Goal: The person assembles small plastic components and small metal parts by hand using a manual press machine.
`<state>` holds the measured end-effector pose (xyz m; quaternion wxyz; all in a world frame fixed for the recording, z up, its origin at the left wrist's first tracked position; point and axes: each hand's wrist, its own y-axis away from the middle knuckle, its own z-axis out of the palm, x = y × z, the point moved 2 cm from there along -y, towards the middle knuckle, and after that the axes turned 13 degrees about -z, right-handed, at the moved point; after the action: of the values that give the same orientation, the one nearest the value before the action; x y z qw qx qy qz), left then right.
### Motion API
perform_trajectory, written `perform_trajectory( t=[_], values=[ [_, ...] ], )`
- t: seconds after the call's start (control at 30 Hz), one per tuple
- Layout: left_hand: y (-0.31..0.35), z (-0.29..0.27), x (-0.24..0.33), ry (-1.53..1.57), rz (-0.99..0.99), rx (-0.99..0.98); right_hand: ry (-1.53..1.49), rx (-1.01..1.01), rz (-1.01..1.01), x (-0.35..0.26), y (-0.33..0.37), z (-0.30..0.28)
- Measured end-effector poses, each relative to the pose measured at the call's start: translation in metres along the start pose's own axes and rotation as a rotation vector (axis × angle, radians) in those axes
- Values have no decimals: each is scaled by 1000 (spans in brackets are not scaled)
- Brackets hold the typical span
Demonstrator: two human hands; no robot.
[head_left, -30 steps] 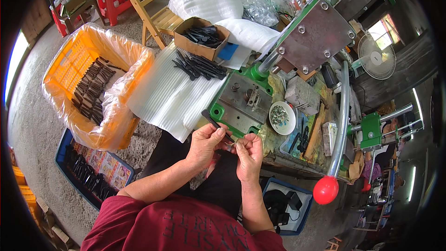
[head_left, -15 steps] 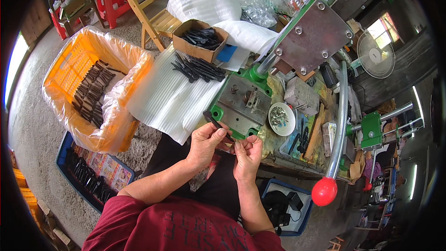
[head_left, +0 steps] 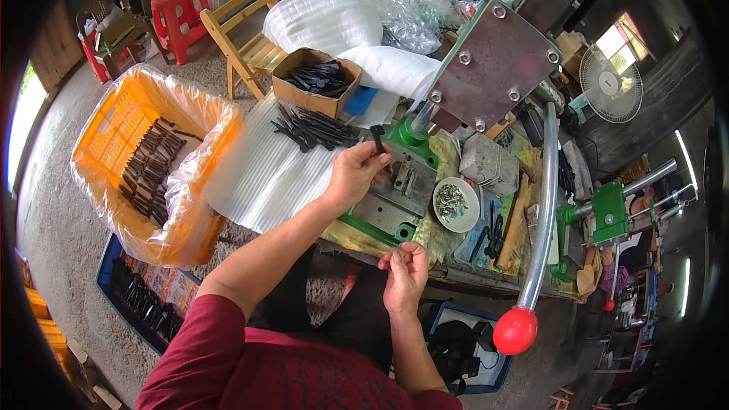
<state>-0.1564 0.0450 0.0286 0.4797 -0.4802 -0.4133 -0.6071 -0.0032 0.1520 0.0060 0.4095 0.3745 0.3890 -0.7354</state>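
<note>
My left hand (head_left: 354,176) is closed around a slim black plastic piece (head_left: 378,137) with a wider end sticking up. It is over the left part of the steel plate (head_left: 387,205) on the green hand press (head_left: 410,135), beside the small metal fixture (head_left: 410,175). Whether the piece touches the fixture cannot be seen. My right hand (head_left: 405,277) is at the bench's front edge, thumb and fingertips pinched together; anything between them is too small to make out. A white bowl of small metal parts (head_left: 454,205) sits right of the plate.
Left of the press, loose black pieces (head_left: 315,127) lie on white foam sheet (head_left: 258,175), before a carton (head_left: 334,102) of similar pieces. A plastic-lined orange crate (head_left: 99,133) stands farther left. The press lever's red knob (head_left: 515,331) hangs at the right, near my right forearm.
My left hand has carried the black piece up and forward from beside my right hand to above the press plate. The right hand has stayed near the front edge, slightly lower.
</note>
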Motion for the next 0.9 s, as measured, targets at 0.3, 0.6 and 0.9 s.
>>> perform_trajectory(
  t=[0.3,0.6,0.9],
  values=[
    [-17,15,9,-235,34,84,28,34,11,0,2,-12],
    [-15,16,9,-235,63,112,23,46,17,3,3,-14],
    [-24,17,21,-612,364,5,50,29,-44,-7,-1,-19]
  ],
)
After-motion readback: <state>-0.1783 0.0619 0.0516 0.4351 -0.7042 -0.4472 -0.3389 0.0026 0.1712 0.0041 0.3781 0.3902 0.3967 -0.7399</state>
